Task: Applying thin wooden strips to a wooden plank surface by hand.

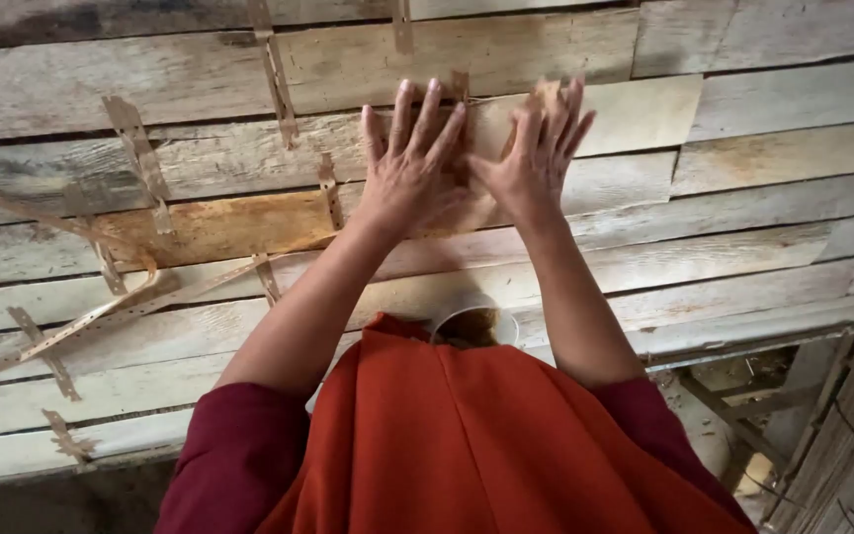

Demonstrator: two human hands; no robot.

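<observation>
Nearest us, at the bottom centre of the frame, hangs our orange cloth (467, 445) with maroon sleeves (234, 455) either side, and just above it a white bowl (474, 321) of brownish liquid. Higher, at upper centre, our left hand (412, 168) lies flat with fingers spread, gripping nothing, pressed on a thin wood veneer sheet (635, 114). Our right hand (536, 158) is likewise open and flat beside it, thumbs nearly meeting. The sheet runs from under both palms toward the upper right. Paper tape strips (135, 138) cross the seams of the other veneer sheets (101, 89) at left.
</observation>
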